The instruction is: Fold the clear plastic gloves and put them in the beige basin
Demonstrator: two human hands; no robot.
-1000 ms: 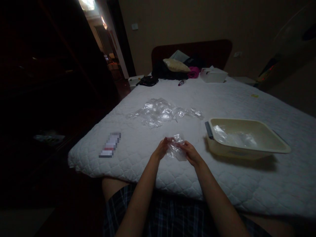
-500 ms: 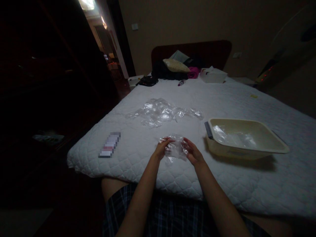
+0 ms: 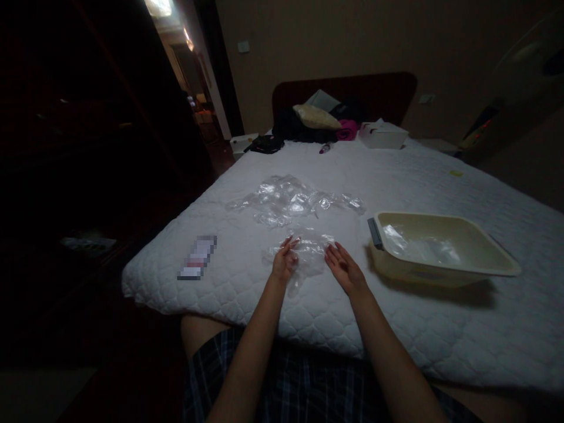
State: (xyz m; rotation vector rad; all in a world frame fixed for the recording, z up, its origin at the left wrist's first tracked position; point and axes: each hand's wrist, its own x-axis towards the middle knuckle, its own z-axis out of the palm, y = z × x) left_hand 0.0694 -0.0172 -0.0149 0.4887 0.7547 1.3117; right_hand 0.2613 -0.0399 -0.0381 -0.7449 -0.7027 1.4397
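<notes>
A crumpled clear plastic bag (image 3: 311, 254) lies spread between my hands, low over the white quilted bed. My left hand (image 3: 284, 263) has its fingers bent around the bag's left part, thumb and fingertips on the film. At the bag's right edge is my right hand (image 3: 347, 271), palm turned up and fingers stretched out; its fingertips are at the film. Just beyond lies a loose heap of clear plastic bags (image 3: 286, 200). To the right stands a cream plastic tub (image 3: 440, 277) with grey handles and more clear plastic inside.
A phone with a blurred screen (image 3: 197, 258) lies on the left of the bed (image 3: 247, 294). Toward the headboard (image 3: 392, 88) are a pillow (image 3: 317, 116), dark and pink cloth, a black bag (image 3: 267, 144) and a white box (image 3: 383, 135).
The bag has gone from bunched between both hands to spread wider and flatter. My right hand has opened its fingers and turned palm up; my left hand has stayed nearly in place.
</notes>
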